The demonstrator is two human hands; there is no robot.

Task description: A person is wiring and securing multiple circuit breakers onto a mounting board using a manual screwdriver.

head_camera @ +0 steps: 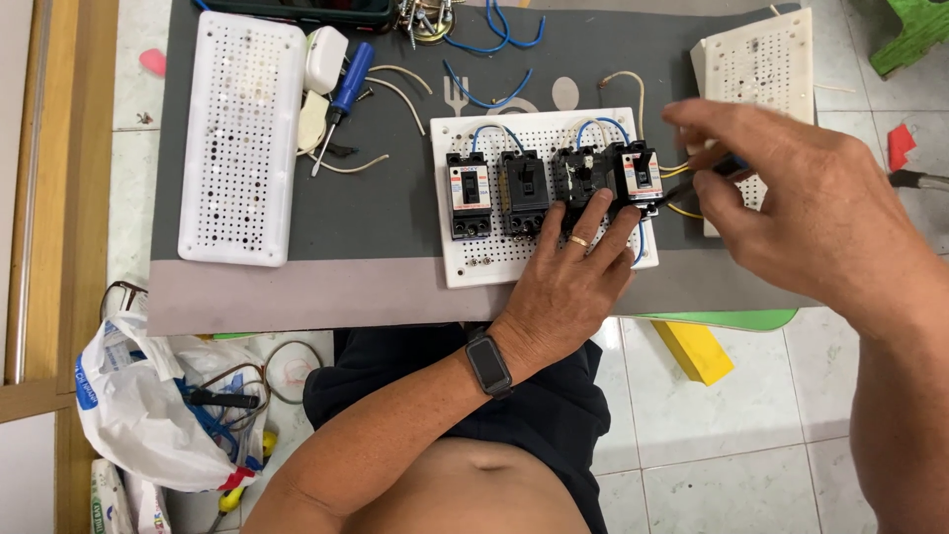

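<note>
A white perforated board (494, 259) lies on the grey mat and carries several black circuit breakers (469, 194) joined by blue wires (491, 131). My left hand (565, 277), with a ring and a dark wristwatch, rests flat on the board's right part, fingers touching the two right breakers (635, 174). My right hand (791, 208) hovers at the board's right edge, fingers closed on a dark-handled tool (730, 165) whose tip points toward the rightmost breaker, next to yellow wires (676, 172).
A long white perforated board (242, 138) lies at the left, another (766, 69) at the far right. A blue-handled screwdriver (348, 87), white plugs and loose wires sit between. A plastic bag (138, 396) with tools lies on the tiled floor. The grey mat (376, 213) covers the low table.
</note>
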